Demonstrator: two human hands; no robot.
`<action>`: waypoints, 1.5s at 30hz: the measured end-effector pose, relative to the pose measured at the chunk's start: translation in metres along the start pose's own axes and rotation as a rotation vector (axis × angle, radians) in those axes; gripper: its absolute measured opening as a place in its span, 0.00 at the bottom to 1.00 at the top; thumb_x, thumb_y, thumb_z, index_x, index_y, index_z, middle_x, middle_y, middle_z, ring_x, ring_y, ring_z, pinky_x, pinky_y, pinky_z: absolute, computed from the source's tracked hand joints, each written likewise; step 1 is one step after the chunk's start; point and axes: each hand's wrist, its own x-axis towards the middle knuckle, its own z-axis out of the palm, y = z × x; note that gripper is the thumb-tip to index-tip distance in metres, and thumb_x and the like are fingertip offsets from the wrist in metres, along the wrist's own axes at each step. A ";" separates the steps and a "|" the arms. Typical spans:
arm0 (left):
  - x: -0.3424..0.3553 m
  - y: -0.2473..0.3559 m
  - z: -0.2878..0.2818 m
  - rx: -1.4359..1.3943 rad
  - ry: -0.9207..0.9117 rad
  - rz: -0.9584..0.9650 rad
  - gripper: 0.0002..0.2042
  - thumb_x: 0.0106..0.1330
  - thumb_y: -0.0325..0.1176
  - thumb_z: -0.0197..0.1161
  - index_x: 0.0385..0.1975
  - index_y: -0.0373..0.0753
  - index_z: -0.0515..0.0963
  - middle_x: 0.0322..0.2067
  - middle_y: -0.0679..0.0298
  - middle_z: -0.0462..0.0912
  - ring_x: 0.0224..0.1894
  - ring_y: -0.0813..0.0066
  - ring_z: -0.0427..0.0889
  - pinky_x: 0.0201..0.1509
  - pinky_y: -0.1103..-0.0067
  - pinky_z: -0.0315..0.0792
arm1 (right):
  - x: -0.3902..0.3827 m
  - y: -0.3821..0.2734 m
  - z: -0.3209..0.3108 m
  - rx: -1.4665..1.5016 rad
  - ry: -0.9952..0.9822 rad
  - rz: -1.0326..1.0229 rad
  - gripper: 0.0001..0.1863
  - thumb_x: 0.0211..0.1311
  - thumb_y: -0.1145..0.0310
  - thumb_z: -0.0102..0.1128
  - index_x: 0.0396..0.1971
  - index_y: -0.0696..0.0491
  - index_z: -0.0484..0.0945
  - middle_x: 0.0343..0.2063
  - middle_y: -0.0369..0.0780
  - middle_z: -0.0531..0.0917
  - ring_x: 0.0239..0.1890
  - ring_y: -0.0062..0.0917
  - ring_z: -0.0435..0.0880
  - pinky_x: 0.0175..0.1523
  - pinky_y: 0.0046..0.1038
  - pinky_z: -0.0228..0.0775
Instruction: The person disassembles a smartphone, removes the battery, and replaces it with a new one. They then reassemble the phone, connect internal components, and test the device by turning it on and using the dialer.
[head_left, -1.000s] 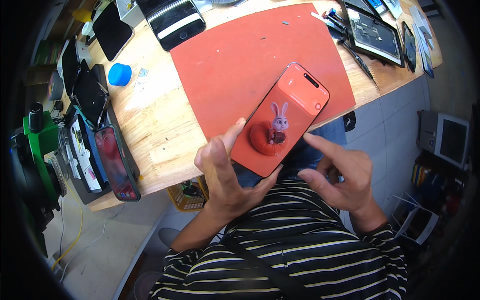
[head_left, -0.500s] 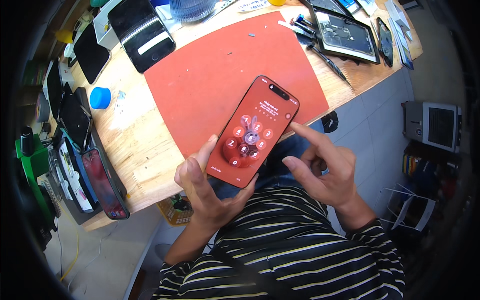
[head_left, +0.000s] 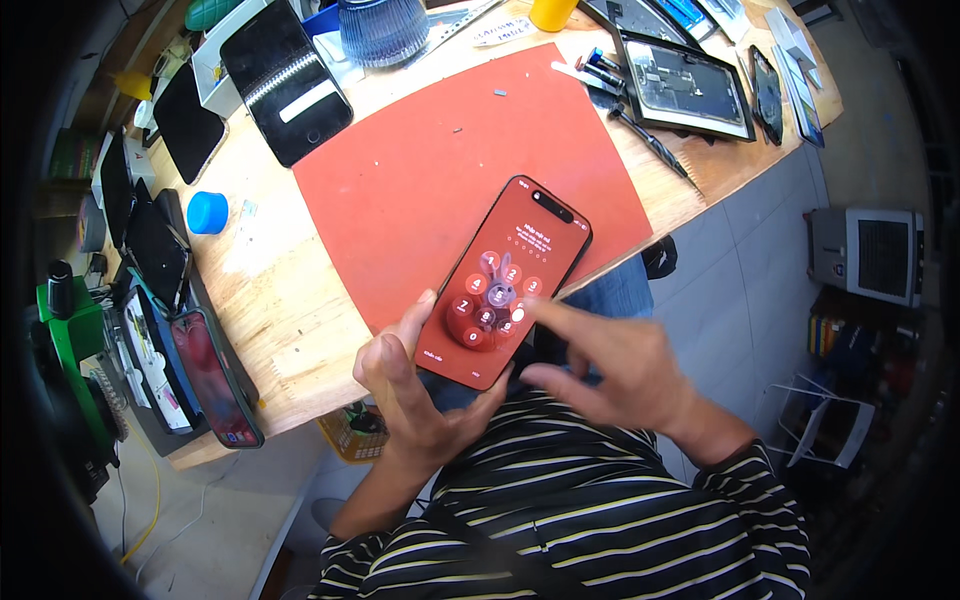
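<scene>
A smartphone (head_left: 497, 285) with a red screen is held tilted over the near edge of the orange-red mat (head_left: 430, 180). It shows a lock-screen keypad over a picture of a rabbit-like figure. My left hand (head_left: 415, 400) grips the phone's lower end, with fingers along its left side and the thumb at the bottom right corner. My right hand (head_left: 630, 375), slightly blurred, holds nothing. Its index fingertip is at the right side of the keypad, where one key is lit white; the thumb is spread apart from it.
On the wooden table (head_left: 290, 300) a large black phone or screen (head_left: 285, 85) and a blue cap (head_left: 207, 213) lie to the left. Another phone (head_left: 215, 375) leans at the left edge. A screwdriver (head_left: 652, 145) and an opened tablet (head_left: 690, 85) sit at the far right.
My right index finger has moved left from beside the phone onto its keypad, and a key there has lit up. My left hand still holds the phone; the whole view has shifted slightly.
</scene>
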 end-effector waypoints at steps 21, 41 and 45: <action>-0.001 -0.003 0.002 0.001 0.036 0.033 0.60 0.45 0.38 0.84 0.75 0.31 0.48 0.59 0.45 0.78 0.49 0.54 0.79 0.56 0.61 0.66 | 0.048 0.014 -0.021 -0.062 0.038 0.050 0.36 0.57 0.65 0.79 0.65 0.57 0.76 0.11 0.33 0.72 0.12 0.19 0.72 0.22 0.23 0.63; -0.001 -0.001 0.000 0.021 -0.014 0.021 0.63 0.46 0.36 0.84 0.77 0.32 0.41 0.60 0.42 0.76 0.50 0.53 0.78 0.57 0.60 0.67 | 0.040 0.009 -0.020 -0.072 0.051 -0.024 0.36 0.58 0.64 0.78 0.66 0.58 0.76 0.09 0.31 0.69 0.11 0.18 0.69 0.21 0.24 0.60; 0.001 -0.001 0.001 0.021 -0.010 -0.003 0.57 0.46 0.38 0.84 0.73 0.31 0.51 0.60 0.46 0.78 0.49 0.55 0.78 0.56 0.62 0.66 | 0.046 0.010 -0.017 -0.085 0.055 -0.018 0.38 0.58 0.63 0.78 0.67 0.59 0.74 0.09 0.31 0.68 0.11 0.19 0.69 0.21 0.24 0.60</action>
